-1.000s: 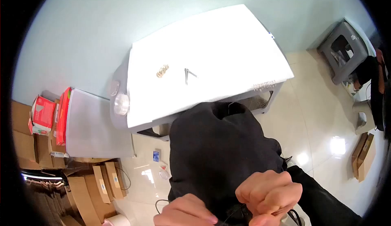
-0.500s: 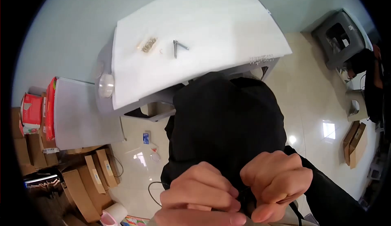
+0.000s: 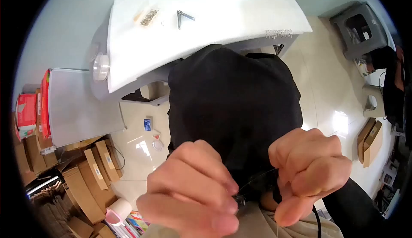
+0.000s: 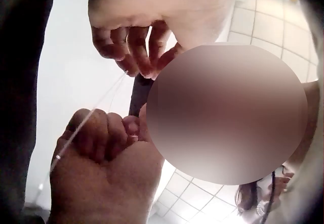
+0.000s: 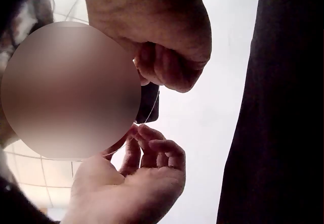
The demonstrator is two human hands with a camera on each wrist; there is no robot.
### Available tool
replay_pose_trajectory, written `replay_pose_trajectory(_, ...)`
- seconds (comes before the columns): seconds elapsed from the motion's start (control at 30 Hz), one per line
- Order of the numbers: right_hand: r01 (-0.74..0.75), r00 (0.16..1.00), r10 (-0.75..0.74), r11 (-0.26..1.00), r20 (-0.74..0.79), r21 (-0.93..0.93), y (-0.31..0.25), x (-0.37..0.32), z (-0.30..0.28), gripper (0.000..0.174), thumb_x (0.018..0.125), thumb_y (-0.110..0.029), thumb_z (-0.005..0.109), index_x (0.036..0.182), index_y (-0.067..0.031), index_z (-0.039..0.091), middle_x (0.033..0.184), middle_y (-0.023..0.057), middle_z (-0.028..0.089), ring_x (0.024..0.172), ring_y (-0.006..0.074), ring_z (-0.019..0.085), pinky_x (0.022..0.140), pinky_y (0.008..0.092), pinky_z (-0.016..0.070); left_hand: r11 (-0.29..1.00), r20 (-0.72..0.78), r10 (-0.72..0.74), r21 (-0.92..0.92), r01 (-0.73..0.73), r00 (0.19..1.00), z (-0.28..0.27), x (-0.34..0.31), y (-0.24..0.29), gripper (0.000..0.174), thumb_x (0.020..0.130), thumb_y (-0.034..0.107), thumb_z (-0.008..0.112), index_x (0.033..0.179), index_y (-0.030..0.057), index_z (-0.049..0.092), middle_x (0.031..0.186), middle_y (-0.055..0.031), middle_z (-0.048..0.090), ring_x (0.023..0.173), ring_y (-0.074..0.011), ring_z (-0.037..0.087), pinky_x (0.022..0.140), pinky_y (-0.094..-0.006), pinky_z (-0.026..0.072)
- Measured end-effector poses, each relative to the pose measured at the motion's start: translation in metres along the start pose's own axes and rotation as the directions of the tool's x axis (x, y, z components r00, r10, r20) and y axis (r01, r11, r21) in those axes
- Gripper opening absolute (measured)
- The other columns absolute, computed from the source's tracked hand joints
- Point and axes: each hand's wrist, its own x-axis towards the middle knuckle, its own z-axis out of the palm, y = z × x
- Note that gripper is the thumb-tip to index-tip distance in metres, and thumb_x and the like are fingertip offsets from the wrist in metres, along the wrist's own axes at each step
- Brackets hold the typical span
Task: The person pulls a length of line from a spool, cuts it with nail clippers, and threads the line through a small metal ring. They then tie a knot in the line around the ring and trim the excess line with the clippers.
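Both hands are raised in front of the dark-clothed torso, close to the head camera. The left hand [image 3: 193, 191] has its fingers curled in, the tips pinched near the thumb. Across a short gap, the right hand [image 3: 311, 173] is curled into a loose fist with its thumb pressed under the fingers. A thin clear thread [image 4: 91, 114] spans between the hands, and a bit of it hangs below the right thumb in the head view. Small shiny bits [image 3: 241, 201] show by the left fingertips. A blurred oval covers part of both wrist views.
On the white-topped table [image 3: 206, 6] lie an unfolded nail clipper [image 3: 182, 18] and a small pile of metal rings [image 3: 149, 18]. Several small metal pieces [image 3: 279, 33] line its front edge. A clear round spool [image 3: 101, 67] sits at its left. Cardboard boxes [image 3: 86, 191] crowd the lower left.
The head view has tipped downward, so the table sits higher in the frame. Both hands have come up and nearer the camera, the right one shifting rightward; the thread between them shows more plainly.
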Motion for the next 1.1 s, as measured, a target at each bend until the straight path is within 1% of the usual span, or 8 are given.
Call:
replay_pose_trajectory(0.13,-0.138,0.990,0.134,0.984,-0.046,-0.108,-0.008,0.002,0.004,0.046,0.069,-0.030,0.078,0.060,-0.0070,0.039,0.042,-0.0016,0.032,0.032,0.0073,0.019,0.033,0.0244,0.0115,0.990,0.057,0.116,-0.082,-0.111,0.992,-0.006,0.000,-0.002,0.011,0.080,0.012,0.061,0.073,0.0100,0.053,0.072,-0.0037,0.056,0.061,-0.0171,0.054,0.054,-0.0260,0.0408)
replay_pose_trajectory(0.2,-0.145,0.989,0.140,0.984,-0.052,-0.107,-0.006,0.002,0.005,0.047,0.068,-0.032,0.078,0.060,-0.0072,0.039,0.042,-0.0017,0.032,0.032,0.0074,0.019,0.033,0.0242,0.0115,0.980,0.087,0.068,-0.192,-0.050,0.994,-0.010,0.003,0.002,0.017,0.074,0.005,0.062,0.059,0.0040,0.053,0.070,-0.0096,0.061,0.056,-0.0214,0.057,0.050,-0.0269,0.0428)
replay_pose_trajectory(0.27,-0.162,0.986,0.155,0.980,-0.061,-0.118,-0.005,0.002,0.004,0.047,0.068,-0.032,0.078,0.060,-0.0072,0.039,0.042,-0.0018,0.031,0.032,0.0075,0.019,0.034,0.0240,0.0116,0.937,0.224,0.281,-0.273,-0.217,0.933,-0.013,0.006,-0.009,0.010,0.077,0.007,0.063,0.070,0.0073,0.056,0.075,-0.0095,0.058,0.059,-0.0192,0.053,0.049,-0.0254,0.0402)
replay_pose_trajectory(0.37,-0.219,0.974,0.209,0.969,-0.094,-0.115,-0.006,0.001,0.006,0.047,0.068,-0.032,0.078,0.059,-0.0069,0.039,0.042,-0.0014,0.031,0.032,0.0078,0.019,0.034,0.0240,0.0117,0.909,0.060,0.361,-0.245,-0.337,0.931,0.006,-0.008,-0.012,0.008,0.075,0.006,0.066,0.073,0.0115,0.061,0.075,-0.0078,0.058,0.055,-0.0159,0.052,0.043,-0.0233,0.0340)
replay_pose_trajectory(0.5,-0.255,0.964,0.250,0.966,-0.088,-0.052,-0.003,0.002,0.007,0.045,0.069,-0.028,0.079,0.057,-0.0060,0.041,0.041,-0.0006,0.031,0.031,0.0083,0.019,0.034,0.0243,0.0119,0.939,-0.203,0.288,-0.133,-0.318,0.936,0.037,-0.011,0.001,0.007,0.073,0.004,0.067,0.068,0.0076,0.063,0.067,-0.0101,0.061,0.048,-0.0161,0.053,0.036,-0.0216,0.0319)
replay_pose_trajectory(0.67,-0.288,0.946,0.286,0.958,-0.151,0.008,-0.006,0.001,0.006,0.043,0.070,-0.021,0.079,0.055,-0.0049,0.042,0.040,-0.0006,0.031,0.031,0.0088,0.020,0.033,0.0245,0.0124,0.953,0.036,0.164,-0.263,-0.149,0.986,0.018,-0.001,0.013,0.007,0.073,0.002,0.066,0.066,0.0035,0.063,0.067,-0.0130,0.063,0.049,-0.0181,0.056,0.037,-0.0212,0.0350)
replay_pose_trajectory(0.83,-0.337,0.931,0.337,0.941,-0.141,0.022,-0.009,0.005,0.001,0.037,0.061,-0.007,0.082,0.048,-0.0055,0.047,0.042,0.0013,0.043,0.033,0.0112,0.035,0.033,0.0228,0.0186,0.937,0.207,0.157,-0.339,-0.080,0.966,0.009,0.013,0.015,0.004,0.070,-0.002,0.067,0.069,-0.0004,0.064,0.067,-0.0144,0.064,0.051,-0.0199,0.059,0.038,-0.0212,0.0389)
replay_pose_trajectory(1.1,-0.331,0.936,0.331,0.943,-0.118,0.023,-0.006,0.002,0.001,0.037,0.060,-0.007,0.083,0.048,-0.0057,0.048,0.041,0.0011,0.041,0.033,0.0101,0.033,0.033,0.0229,0.0170,0.991,-0.083,0.102,-0.072,-0.108,0.991,0.025,-0.001,0.030,0.014,0.065,-0.002,0.074,0.072,0.0004,0.062,0.069,-0.0113,0.062,0.055,-0.0195,0.060,0.041,-0.0227,0.0448)
